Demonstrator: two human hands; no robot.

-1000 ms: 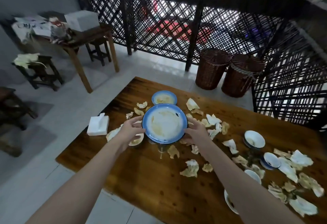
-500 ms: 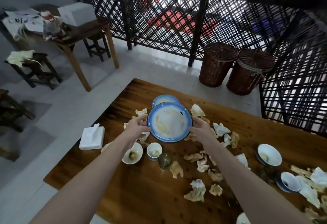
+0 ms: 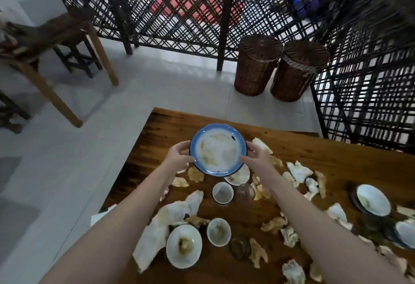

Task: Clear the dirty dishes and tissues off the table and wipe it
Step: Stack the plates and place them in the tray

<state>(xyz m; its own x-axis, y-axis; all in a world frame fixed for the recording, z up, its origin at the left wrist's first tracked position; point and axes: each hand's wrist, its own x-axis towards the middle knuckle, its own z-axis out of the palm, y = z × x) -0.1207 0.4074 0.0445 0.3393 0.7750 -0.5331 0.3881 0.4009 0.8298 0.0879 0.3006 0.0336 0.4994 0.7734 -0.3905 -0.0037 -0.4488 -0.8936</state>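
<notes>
A dirty blue-rimmed plate is held above the wooden table, near its far left corner. My left hand grips its left rim and my right hand its right rim. Under and behind the plate lies another white dish, partly hidden. Two small dirty cups, a small white dish, a dark glass and several crumpled stained tissues lie scattered over the table. More bowls sit at the right.
Two brown wicker baskets stand on the tiled floor beyond the table, against a black lattice fence. A wooden side table with stools is at the far left.
Both hands carried the blue-rimmed plate further away over the table, toward the far left corner. The second blue plate beyond it is out of sight now.
</notes>
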